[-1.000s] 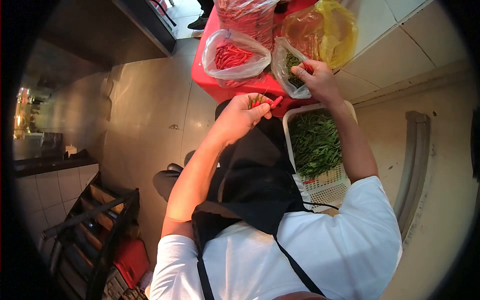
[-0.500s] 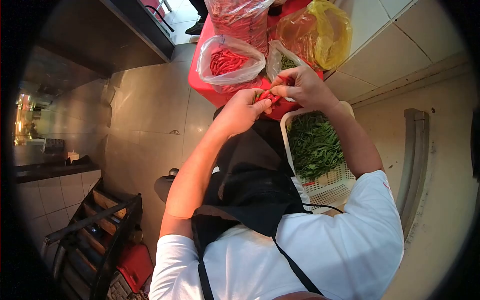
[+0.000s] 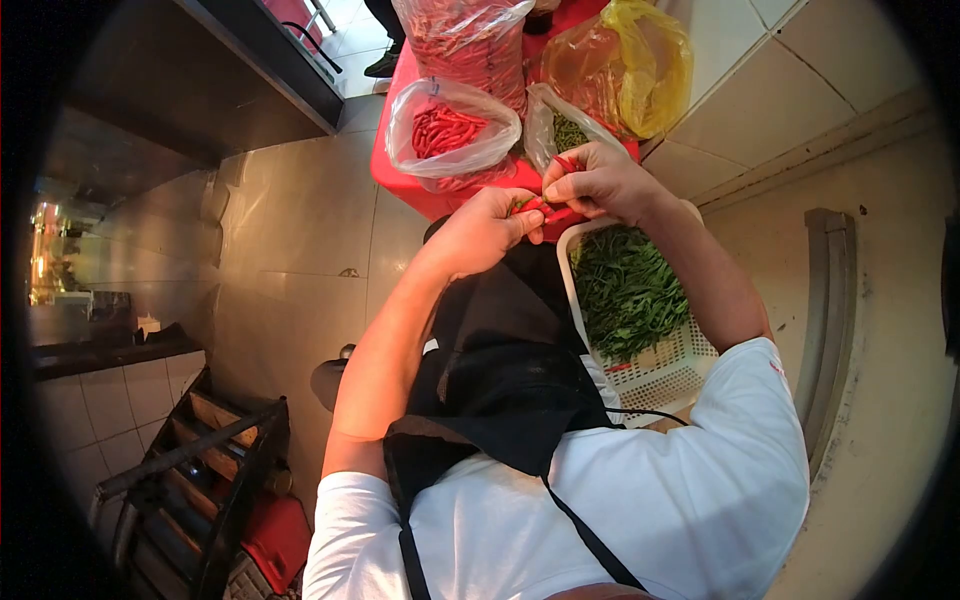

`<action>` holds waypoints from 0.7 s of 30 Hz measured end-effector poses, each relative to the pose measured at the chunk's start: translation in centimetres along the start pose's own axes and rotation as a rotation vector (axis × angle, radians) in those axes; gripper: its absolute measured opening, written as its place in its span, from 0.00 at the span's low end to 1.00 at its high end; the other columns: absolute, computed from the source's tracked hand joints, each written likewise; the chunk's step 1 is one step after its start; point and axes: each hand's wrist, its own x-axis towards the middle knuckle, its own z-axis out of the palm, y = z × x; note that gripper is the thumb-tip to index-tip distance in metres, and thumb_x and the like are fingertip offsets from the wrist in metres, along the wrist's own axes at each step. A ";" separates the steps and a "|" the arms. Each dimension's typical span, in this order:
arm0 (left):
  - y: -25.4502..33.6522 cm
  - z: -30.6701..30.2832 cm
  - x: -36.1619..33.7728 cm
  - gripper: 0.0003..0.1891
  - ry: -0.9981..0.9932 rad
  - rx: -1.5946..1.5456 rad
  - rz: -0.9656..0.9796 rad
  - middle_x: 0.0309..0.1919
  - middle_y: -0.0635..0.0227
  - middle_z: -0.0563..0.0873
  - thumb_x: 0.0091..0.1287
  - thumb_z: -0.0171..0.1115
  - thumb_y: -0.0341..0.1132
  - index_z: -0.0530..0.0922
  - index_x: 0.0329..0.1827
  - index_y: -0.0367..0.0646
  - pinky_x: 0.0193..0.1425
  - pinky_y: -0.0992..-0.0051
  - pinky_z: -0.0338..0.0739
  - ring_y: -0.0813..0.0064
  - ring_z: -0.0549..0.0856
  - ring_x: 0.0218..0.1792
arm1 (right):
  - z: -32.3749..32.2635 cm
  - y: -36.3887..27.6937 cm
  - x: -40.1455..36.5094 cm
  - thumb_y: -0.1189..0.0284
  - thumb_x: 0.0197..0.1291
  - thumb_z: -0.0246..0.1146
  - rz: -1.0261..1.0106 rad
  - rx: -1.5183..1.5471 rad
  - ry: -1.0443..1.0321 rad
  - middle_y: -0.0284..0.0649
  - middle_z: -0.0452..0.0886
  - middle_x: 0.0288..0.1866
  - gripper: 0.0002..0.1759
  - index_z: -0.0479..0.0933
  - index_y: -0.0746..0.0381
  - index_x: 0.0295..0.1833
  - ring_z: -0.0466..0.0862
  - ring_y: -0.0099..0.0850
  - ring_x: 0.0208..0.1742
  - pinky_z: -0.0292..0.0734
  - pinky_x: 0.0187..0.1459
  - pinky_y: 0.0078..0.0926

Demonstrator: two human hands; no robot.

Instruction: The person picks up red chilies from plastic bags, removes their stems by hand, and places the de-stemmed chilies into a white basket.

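My left hand (image 3: 492, 228) is closed round a few red chili peppers (image 3: 533, 208), whose tips and green stems poke out by the thumb. Close beside it, my right hand (image 3: 605, 185) pinches at the stem end of these chilies, thumb against forefinger. Another red chili (image 3: 567, 164) sticks up from between the right fingers. Both hands hover at the near edge of a red table (image 3: 400, 178). Just beyond them stand an open clear bag of red chilies (image 3: 445, 132) and a smaller clear bag (image 3: 570, 132) with green bits inside.
A large clear bag of chilies (image 3: 465, 50) and a yellow plastic bag (image 3: 655, 70) stand farther back. Below my right forearm sits a white basket (image 3: 566, 265) of green leaves (image 3: 628, 290). Tiled wall runs along the right; a dark step rack (image 3: 215, 460) is at lower left.
My right hand has shifted slightly, its fingers still at the chilies. My left hand keeps its grip. The whole view has tilted a little, moving the bags slightly left.
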 end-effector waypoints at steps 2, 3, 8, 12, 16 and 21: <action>-0.1 0.2 0.0 0.10 0.033 -0.027 -0.066 0.29 0.76 0.81 0.74 0.55 0.35 0.81 0.41 0.38 0.40 0.79 0.70 0.84 0.75 0.33 | 0.2 -0.2 -0.1 0.72 0.59 0.67 -0.079 -0.167 0.025 0.29 0.78 0.23 0.06 0.82 0.64 0.35 0.72 0.16 0.20 0.64 0.23 0.17; -0.2 0.2 0.0 0.10 0.049 -0.041 -0.099 0.29 0.76 0.81 0.74 0.55 0.35 0.81 0.41 0.38 0.41 0.79 0.70 0.84 0.75 0.33 | 0.5 -0.5 -0.2 0.71 0.58 0.67 -0.153 -0.303 0.049 0.32 0.80 0.23 0.08 0.81 0.65 0.35 0.76 0.20 0.22 0.68 0.25 0.20; -1.2 0.2 0.2 0.10 0.066 -0.102 -0.082 0.26 0.78 0.78 0.75 0.56 0.38 0.79 0.39 0.43 0.30 0.83 0.63 0.87 0.71 0.26 | 1.4 -0.3 -0.2 0.73 0.58 0.66 -0.534 -0.845 0.133 0.43 0.82 0.26 0.09 0.81 0.69 0.38 0.82 0.30 0.29 0.75 0.34 0.29; -1.2 -0.1 -0.5 0.09 0.059 -0.103 -0.067 0.27 0.79 0.78 0.75 0.56 0.40 0.78 0.39 0.46 0.25 0.85 0.60 0.89 0.69 0.23 | 2.0 -0.3 -0.2 0.74 0.57 0.65 -0.634 -1.018 0.112 0.49 0.82 0.30 0.08 0.80 0.69 0.39 0.85 0.43 0.35 0.77 0.37 0.35; -0.6 -0.1 -1.2 0.09 0.045 -0.136 -0.095 0.27 0.78 0.79 0.75 0.56 0.39 0.79 0.40 0.44 0.28 0.84 0.63 0.88 0.71 0.25 | 2.3 0.6 0.3 0.74 0.57 0.64 -0.734 -1.088 0.139 0.47 0.81 0.30 0.09 0.78 0.69 0.40 0.84 0.37 0.32 0.77 0.37 0.32; 0.2 -0.8 -2.0 0.09 -0.056 -0.192 -0.111 0.28 0.78 0.80 0.74 0.57 0.38 0.80 0.41 0.43 0.27 0.84 0.63 0.90 0.71 0.26 | 2.5 0.5 -0.1 0.74 0.61 0.59 -0.377 -0.537 0.029 0.31 0.77 0.28 0.08 0.77 0.69 0.39 0.76 0.21 0.30 0.72 0.34 0.22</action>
